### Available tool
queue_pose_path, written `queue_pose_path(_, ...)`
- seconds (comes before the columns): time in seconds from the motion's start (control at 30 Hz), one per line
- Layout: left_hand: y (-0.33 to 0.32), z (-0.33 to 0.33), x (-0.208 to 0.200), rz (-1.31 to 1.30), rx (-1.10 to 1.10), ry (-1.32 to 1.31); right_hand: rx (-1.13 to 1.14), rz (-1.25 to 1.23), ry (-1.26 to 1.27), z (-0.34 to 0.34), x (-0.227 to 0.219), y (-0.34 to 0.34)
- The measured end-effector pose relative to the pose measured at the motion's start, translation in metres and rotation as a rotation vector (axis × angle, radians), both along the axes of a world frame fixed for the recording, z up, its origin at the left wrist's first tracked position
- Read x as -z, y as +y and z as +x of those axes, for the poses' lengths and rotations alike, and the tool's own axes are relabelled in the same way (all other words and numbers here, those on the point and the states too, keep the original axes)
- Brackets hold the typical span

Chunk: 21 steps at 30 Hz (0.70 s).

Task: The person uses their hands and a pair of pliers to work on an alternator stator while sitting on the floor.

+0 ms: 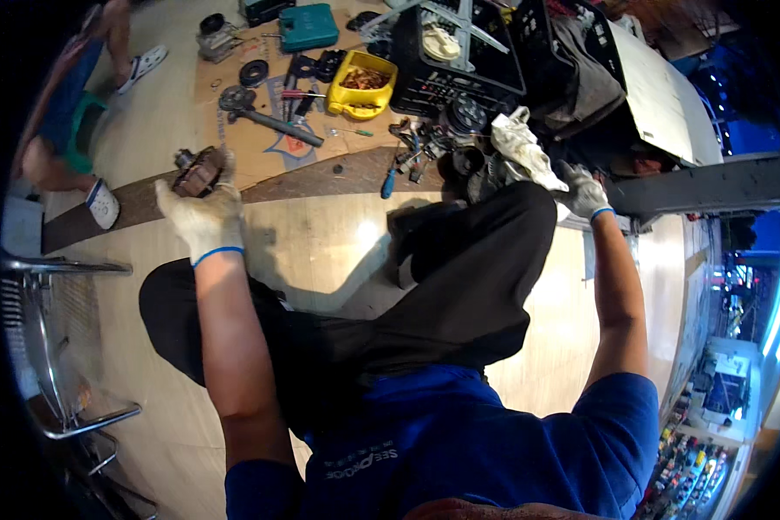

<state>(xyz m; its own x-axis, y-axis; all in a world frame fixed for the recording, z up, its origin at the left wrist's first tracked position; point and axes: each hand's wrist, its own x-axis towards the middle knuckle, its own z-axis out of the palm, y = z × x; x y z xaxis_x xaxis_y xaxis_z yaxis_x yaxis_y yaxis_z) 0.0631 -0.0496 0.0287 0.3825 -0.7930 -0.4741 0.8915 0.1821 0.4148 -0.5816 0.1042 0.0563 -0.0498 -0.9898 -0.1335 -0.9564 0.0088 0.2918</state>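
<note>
My left hand (204, 212), in a white knit glove with a blue cuff, is raised off the floor at the left. Its fingers wrap round a rusty brown rotor (201, 176) with a short metal shaft at its upper left. My right hand (586, 191), gloved the same way, is out to the right beyond my knee. Its fingers are curled at the lower end of a white rag (524, 149), which hangs over dark parts. A black round part (466, 117) and several small pieces lie just left of the rag.
Flattened cardboard (260, 165) bears a hammer-like tool (273, 121), a yellow container of small copper-coloured pieces (361, 85) and a teal case (308, 27). A blue-handled screwdriver (388, 182) lies nearer. Black crates (459, 78) stand behind. Another person's foot (102, 204) and a metal chair (69, 265) are left.
</note>
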Motion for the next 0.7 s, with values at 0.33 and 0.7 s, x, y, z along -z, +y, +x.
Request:
queue_pose_path(0.33, 0.017, -0.016, 0.003, -0.039, 0.144, 0.062, -0.074, -0.258, -0.909, 0.276, -0.048, -0.107)
queue_pose_path(0.7, 0.051, -0.049, 0.0, -0.071, 0.402, -0.053, -0.253, 0.423, -1.262, 0.418, 0.019, -0.099)
